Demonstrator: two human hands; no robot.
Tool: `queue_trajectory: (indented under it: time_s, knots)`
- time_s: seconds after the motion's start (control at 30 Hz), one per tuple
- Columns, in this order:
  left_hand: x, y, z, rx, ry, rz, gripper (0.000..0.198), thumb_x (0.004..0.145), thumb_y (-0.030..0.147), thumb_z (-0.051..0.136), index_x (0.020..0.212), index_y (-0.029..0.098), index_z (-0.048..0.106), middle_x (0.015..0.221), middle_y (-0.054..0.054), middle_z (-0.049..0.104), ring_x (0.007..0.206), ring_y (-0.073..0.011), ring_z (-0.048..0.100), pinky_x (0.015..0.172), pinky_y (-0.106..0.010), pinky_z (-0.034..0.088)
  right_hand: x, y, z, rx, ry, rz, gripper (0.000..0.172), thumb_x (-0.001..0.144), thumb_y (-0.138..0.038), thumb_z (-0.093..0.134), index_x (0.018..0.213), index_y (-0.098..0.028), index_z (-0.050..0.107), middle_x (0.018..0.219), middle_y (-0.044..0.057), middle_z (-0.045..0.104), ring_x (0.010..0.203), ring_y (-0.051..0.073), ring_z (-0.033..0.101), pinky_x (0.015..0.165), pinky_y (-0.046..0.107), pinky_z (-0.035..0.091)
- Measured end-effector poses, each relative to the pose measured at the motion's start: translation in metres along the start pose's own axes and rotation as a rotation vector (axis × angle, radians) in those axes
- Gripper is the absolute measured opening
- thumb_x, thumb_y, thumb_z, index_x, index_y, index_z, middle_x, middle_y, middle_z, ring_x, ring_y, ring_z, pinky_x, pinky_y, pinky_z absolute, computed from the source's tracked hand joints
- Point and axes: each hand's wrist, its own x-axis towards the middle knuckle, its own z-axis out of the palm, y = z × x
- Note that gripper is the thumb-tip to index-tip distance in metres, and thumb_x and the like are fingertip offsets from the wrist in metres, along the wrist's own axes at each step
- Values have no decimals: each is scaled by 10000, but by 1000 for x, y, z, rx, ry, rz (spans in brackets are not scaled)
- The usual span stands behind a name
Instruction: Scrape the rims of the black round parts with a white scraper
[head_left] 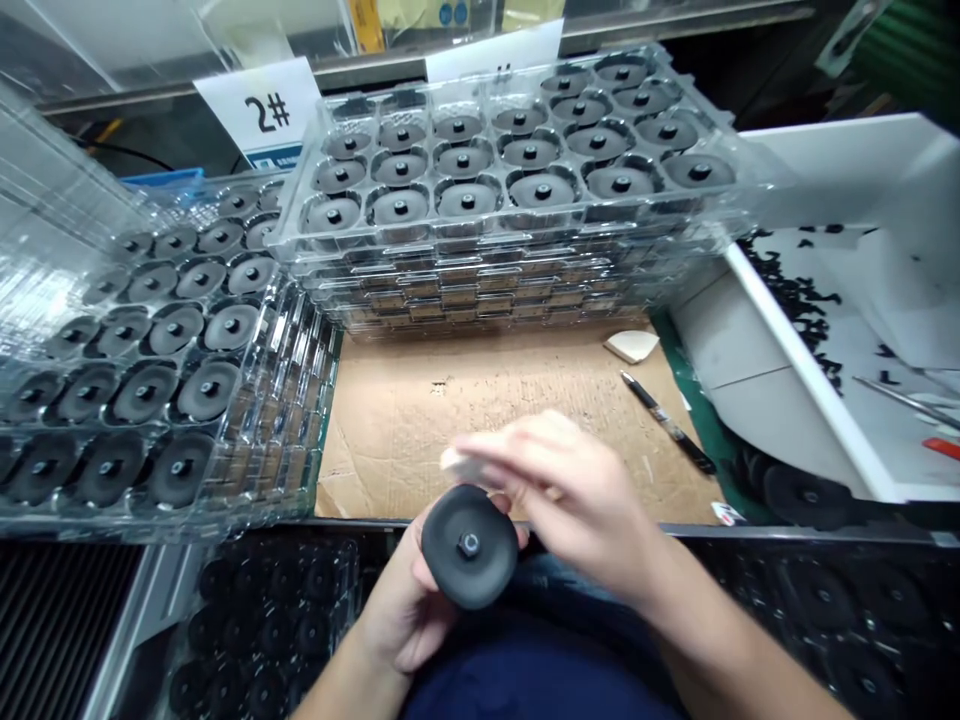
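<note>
My left hand (409, 610) is closed around the edge of a black rounded-square part (491, 575), which has a small metal-tipped stud at its centre. The part's dished face is turned up toward me. Just above its far edge is my right hand (574, 490), smeared by motion, with fingers pinched on a small white pad (451, 459) that is mostly hidden. Whether the pad touches the part I cannot tell. On the cardboard sheet (390, 400) beyond my hands lie a cream wedge-shaped pad (632, 345) and a black pen (667, 422).
Stacked clear trays (480, 225) of similar black parts stand at the back, and more trays (247, 400) stand left. A white bin (817, 360) at right holds small black pieces (795, 300) and tweezers (907, 402). Dark trays (255, 620) sit below the table edge.
</note>
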Motion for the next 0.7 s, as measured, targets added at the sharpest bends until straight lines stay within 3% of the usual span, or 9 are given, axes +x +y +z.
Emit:
queue_trajectory:
  time_s: [0.07, 0.13, 0.3, 0.37, 0.47, 0.53, 0.57, 0.63, 0.7]
  knots:
    - [-2, 2, -1, -120, -133, -35, 492, 584, 245, 791, 1059, 256, 662, 1055, -31, 714, 940, -239, 666, 857, -310, 499, -9, 22, 4, -27, 46, 239, 235, 909, -192, 448, 1052, -211, 633, 903, 28, 670, 796, 145, 587, 698, 266, 425]
    - [-3, 5, -2, -210, -194, -55, 448, 614, 253, 777, 1047, 282, 667, 1078, -23, 711, 952, -228, 667, 813, -274, 523, -25, 41, 18, -26, -14, 374, 239, 906, -215, 450, 1058, -225, 635, 898, 30, 672, 783, 152, 603, 684, 270, 452]
    - [-3, 11, 1, -288, -179, -92, 316, 620, 243, 774, 929, 277, 718, 998, -20, 742, 884, -210, 694, 728, -242, 562, -64, 66, 60, 31, -152, 350, 232, 859, -180, 483, 956, -246, 683, 856, 9, 706, 784, 169, 641, 697, 291, 480]
    - [-4, 12, 4, -287, -175, -111, 301, 617, 218, 773, 909, 271, 724, 976, -23, 746, 856, -207, 699, 707, -239, 566, -63, 65, 57, 36, -128, 367, 226, 866, -189, 482, 969, -235, 679, 849, 14, 703, 772, 165, 642, 678, 280, 485]
    - [-6, 10, 9, -262, -163, -123, 366, 589, 235, 789, 946, 270, 715, 959, -23, 747, 824, -198, 700, 685, -235, 564, -46, 41, 29, 6, 34, 418, 229, 903, -225, 459, 1055, -213, 630, 934, 40, 675, 780, 157, 617, 631, 261, 469]
    - [-6, 7, 11, -220, -157, -125, 332, 586, 262, 790, 912, 248, 726, 915, -14, 748, 795, -179, 695, 671, -214, 551, -31, 13, 9, -29, 154, 338, 227, 913, -221, 470, 1103, -238, 593, 983, 30, 656, 781, 145, 587, 618, 254, 435]
    - [-6, 6, 12, -179, -146, -136, 282, 606, 272, 776, 882, 229, 732, 876, -12, 745, 791, -176, 689, 675, -217, 545, -24, -1, 3, -48, 160, 193, 242, 921, -205, 462, 1128, -252, 578, 953, 19, 658, 758, 138, 569, 621, 260, 412]
    - [-6, 3, 13, -90, -117, -166, 198, 670, 291, 726, 844, 198, 737, 806, -19, 728, 829, -194, 672, 721, -253, 533, -13, -23, -4, -59, 23, -144, 256, 950, -209, 394, 1091, -238, 606, 802, 10, 654, 651, 134, 511, 595, 291, 353]
    - [-7, 1, 14, -32, -87, -157, 197, 674, 302, 720, 835, 191, 736, 768, -21, 713, 864, -211, 654, 768, -278, 517, -6, -33, -3, -61, -126, -279, 315, 959, -203, 335, 997, -209, 648, 691, 7, 620, 601, 134, 460, 581, 306, 302]
